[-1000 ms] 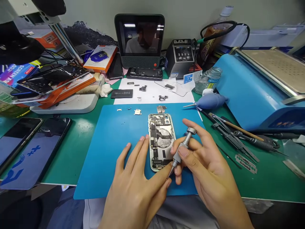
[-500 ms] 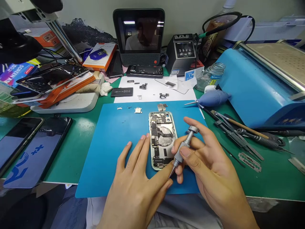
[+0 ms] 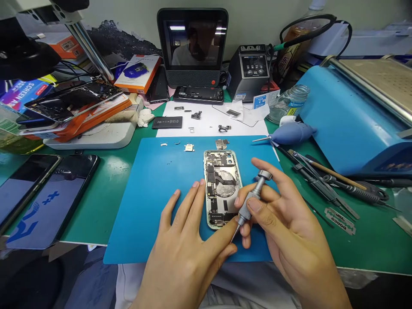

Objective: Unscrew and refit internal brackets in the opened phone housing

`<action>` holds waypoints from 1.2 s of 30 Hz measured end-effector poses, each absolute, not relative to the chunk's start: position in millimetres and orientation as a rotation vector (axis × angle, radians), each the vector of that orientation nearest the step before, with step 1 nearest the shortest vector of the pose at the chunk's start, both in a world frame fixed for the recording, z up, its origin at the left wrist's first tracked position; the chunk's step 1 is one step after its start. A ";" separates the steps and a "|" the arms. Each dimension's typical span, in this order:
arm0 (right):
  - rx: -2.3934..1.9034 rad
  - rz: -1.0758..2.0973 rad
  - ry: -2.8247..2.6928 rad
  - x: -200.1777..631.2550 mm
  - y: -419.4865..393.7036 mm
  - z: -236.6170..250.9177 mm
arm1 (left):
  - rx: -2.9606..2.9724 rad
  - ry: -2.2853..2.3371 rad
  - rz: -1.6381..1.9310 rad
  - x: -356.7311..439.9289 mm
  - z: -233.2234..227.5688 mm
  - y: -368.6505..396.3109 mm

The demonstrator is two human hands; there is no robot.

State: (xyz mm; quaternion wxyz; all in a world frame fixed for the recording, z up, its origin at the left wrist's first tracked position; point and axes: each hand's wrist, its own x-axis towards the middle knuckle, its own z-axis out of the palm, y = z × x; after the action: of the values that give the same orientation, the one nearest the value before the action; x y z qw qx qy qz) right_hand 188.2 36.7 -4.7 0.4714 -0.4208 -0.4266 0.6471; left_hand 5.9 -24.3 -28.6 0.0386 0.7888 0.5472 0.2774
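Note:
My right hand (image 3: 286,219) grips a small grey precision screwdriver (image 3: 249,206), its index finger raised near the round cap and the bit slanting down to the left. The bit's end reaches between the thumb and index finger of my left hand (image 3: 186,240), which pinch close together there; anything tiny between them is too small to make out. The other left fingers lie stretched out, tips at the left edge of an opened phone (image 3: 230,204). Circuit boards and a round silver coil show inside the phone, lying on the blue mat (image 3: 144,193). Both hands cover its lower right corner.
Above the phone lie a metal shield plate (image 3: 222,144) and a small metal part (image 3: 189,147). A black battery (image 3: 167,122) rests by a white sheet. To the right are a blue air blower (image 3: 292,134), tweezers (image 3: 325,186) and a razor blade (image 3: 340,221). Two phones (image 3: 54,201) lie left.
The whole view has shifted slightly, so the scene sits a little further right. Both hands and the screwdriver keep nearly the same pose over the phone.

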 end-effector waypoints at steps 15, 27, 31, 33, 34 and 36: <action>-1.174 0.198 -1.566 180.0 21.5 -4.5 | 2.339 1.764 0.830 12.0 -32.9 -29.0; -1.131 0.161 -1.945 195.1 21.3 -12.2 | 2.553 1.710 0.719 3.3 -38.2 -25.7; -1.277 0.383 -1.893 210.3 13.2 -25.3 | 2.545 1.734 0.719 4.3 -37.6 -25.4; -1.328 0.508 -1.893 213.9 11.5 -27.2 | 2.536 1.735 0.718 5.5 -38.0 -24.5; -1.347 0.545 -1.876 214.0 11.3 -26.9 | 2.536 1.737 0.719 6.0 -38.3 -24.1; -1.345 0.549 -1.842 212.1 11.4 -24.7 | 2.546 1.740 0.723 6.6 -38.5 -23.4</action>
State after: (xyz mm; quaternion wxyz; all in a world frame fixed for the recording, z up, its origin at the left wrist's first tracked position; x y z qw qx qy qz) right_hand 212.1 11.4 -24.7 0.3874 -0.5286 -0.7238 0.2157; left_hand 6.6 -23.4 -38.5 -0.0127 0.8038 0.5492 0.2284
